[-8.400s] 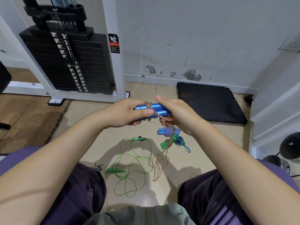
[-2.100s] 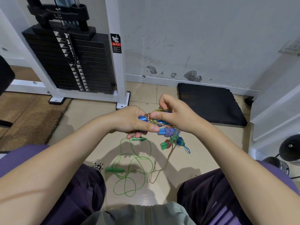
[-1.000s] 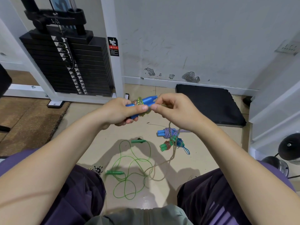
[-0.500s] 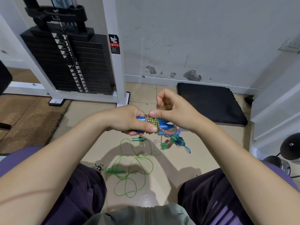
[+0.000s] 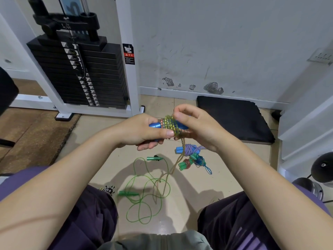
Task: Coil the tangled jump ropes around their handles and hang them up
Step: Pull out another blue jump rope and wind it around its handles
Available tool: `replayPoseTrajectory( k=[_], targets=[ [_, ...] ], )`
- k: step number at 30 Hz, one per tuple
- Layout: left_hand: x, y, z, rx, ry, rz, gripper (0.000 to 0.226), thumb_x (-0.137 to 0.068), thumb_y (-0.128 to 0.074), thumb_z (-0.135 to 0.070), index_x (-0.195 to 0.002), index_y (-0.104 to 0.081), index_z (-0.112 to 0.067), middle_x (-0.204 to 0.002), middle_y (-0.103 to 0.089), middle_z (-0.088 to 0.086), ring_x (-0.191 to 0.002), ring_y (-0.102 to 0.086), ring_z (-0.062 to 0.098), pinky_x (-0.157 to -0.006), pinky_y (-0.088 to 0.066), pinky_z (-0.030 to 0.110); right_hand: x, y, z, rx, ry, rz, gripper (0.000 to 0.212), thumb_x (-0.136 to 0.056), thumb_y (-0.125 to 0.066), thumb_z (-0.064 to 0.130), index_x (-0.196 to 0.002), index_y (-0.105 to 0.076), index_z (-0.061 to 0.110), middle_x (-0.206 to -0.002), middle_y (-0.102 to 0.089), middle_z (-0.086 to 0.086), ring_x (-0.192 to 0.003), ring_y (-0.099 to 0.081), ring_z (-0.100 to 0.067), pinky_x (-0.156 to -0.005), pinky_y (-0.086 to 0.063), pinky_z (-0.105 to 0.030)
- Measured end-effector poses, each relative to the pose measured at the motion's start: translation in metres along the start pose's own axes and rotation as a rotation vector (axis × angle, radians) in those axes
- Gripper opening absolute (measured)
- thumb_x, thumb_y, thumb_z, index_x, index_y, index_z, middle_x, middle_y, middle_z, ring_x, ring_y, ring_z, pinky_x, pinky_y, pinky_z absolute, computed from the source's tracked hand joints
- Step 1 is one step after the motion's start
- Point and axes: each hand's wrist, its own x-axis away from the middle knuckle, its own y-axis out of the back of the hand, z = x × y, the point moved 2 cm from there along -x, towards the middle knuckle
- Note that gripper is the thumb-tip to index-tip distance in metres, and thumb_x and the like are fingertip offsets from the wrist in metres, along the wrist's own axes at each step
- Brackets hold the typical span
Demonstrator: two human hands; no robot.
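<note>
Blue handles point(image 5: 154, 125) largely hand-covered, seemingly.

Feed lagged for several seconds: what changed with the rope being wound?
More turns of the beaded rope now sit on the blue handles, and its slack has shortened. The left hand still grips the handles; the right hand still guides rope. The green rope is unmoved.

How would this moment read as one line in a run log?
step: coiling rope round blue handles | left hand: grips handles | right hand: winds rope | green rope: loose on floor

Loose rope point(image 5: 144, 193) lies left of two bundles point(image 5: 191, 156) — perhaps touching.
</note>
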Motion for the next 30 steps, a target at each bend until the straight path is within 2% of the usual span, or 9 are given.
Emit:
replayPoseTrajectory(
  k=[3,6,8,11,16,20,24,27,30],
  targets=[
    [-0.004,0.006,0.0,0.116,-0.049,-0.157,0.047,-0.077,-0.068,-0.053,-0.074,-0.059,-0.007,-0.049,-0.051,0.004,-0.034,-0.037,0.015,-0.039,-0.028,0.021,0.002,0.002,0.0,-0.16,-0.054,0.121,0.055,-0.074,-0.079,0.045,-0.118,-0.06,0.017,-0.091,-0.062,-0.006,-0.066,-0.056,-0.02,-0.06,-0.049,-0.029],
    [-0.006,0.013,-0.003,0.236,-0.085,-0.319,0.05,-0.074,-0.068,-0.057,-0.072,-0.057,-0.009,-0.048,-0.047,0.002,-0.035,-0.034,0.016,-0.039,-0.026,0.021,0.001,-0.003,-0.004,-0.084,-0.05,0.078,0.042,-0.088,-0.07,0.022,-0.127,-0.059,0.011,-0.066,-0.044,0.0,-0.051,-0.033,-0.013,-0.049,-0.026,-0.022],
    [-0.006,0.016,-0.003,0.261,-0.079,-0.402,0.049,-0.08,-0.071,-0.053,-0.073,-0.057,-0.008,-0.046,-0.045,0.001,-0.035,-0.033,0.015,-0.038,-0.027,0.02,0.001,-0.008,-0.005,0.049,-0.02,-0.007,0.026,-0.094,-0.062,0.01,-0.12,-0.063,0.007,-0.059,-0.032,0.002,-0.048,-0.023,-0.011,-0.046,-0.02,-0.02],
    [-0.005,0.015,-0.002,0.256,-0.061,-0.47,0.042,-0.089,-0.065,-0.045,-0.075,-0.058,-0.006,-0.046,-0.044,0.001,-0.036,-0.034,0.015,-0.038,-0.028,0.019,0.0,-0.014,-0.001,0.267,0.024,-0.119,0.013,-0.097,-0.058,0.014,-0.106,-0.065,0.008,-0.057,-0.031,0.002,-0.043,-0.026,-0.006,-0.041,-0.024,-0.015],
    [-0.006,0.014,0.001,0.257,-0.052,-0.489,0.042,-0.089,-0.065,-0.047,-0.075,-0.058,-0.008,-0.049,-0.047,0.002,-0.037,-0.035,0.016,-0.04,-0.028,0.022,0.001,-0.015,0.001,0.36,0.022,-0.181,0.022,-0.101,-0.05,0.024,-0.085,-0.058,0.011,-0.055,-0.037,0.003,-0.038,-0.03,-0.001,-0.04,-0.027,-0.012],
    [-0.005,0.022,0.003,0.318,-0.046,-0.568,0.04,-0.09,-0.065,-0.046,-0.074,-0.057,-0.009,-0.05,-0.047,0.004,-0.036,-0.033,0.015,-0.039,-0.024,0.02,0.004,-0.016,0.001,0.278,-0.018,-0.163,0.027,-0.101,-0.052,0.022,-0.077,-0.051,0.01,-0.053,-0.033,0.001,-0.041,-0.025,-0.01,-0.041,-0.022,-0.019],
    [-0.007,0.022,0.008,0.323,0.016,-0.623,0.041,-0.089,-0.066,-0.045,-0.074,-0.057,-0.009,-0.049,-0.046,0.003,-0.034,-0.034,0.012,-0.036,-0.025,0.016,0.004,-0.015,0.002,0.543,0.092,-0.185,0.031,-0.096,-0.06,0.026,-0.077,-0.057,0.002,-0.054,-0.033,0.003,-0.045,-0.026,-0.007,-0.046,-0.023,-0.02],
    [-0.009,0.021,0.008,0.341,0.022,-0.66,0.041,-0.09,-0.066,-0.045,-0.073,-0.057,-0.008,-0.049,-0.046,0.003,-0.033,-0.034,0.011,-0.036,-0.026,0.015,0.004,-0.018,0.004,0.691,0.135,-0.183,0.034,-0.098,-0.056,0.031,-0.076,-0.059,0.005,-0.049,-0.034,0.008,-0.046,-0.031,-0.007,-0.049,-0.024,-0.021],
    [-0.01,0.021,0.006,0.362,0.02,-0.663,0.042,-0.09,-0.065,-0.047,-0.072,-0.057,-0.011,-0.049,-0.047,0.001,-0.034,-0.034,0.012,-0.037,-0.027,0.017,0.0,-0.015,0.001,0.51,0.084,-0.262,0.034,-0.101,-0.048,0.031,-0.078,-0.062,0.01,-0.046,-0.034,0.009,-0.039,-0.032,-0.005,-0.045,-0.025,-0.018]
  ],
)
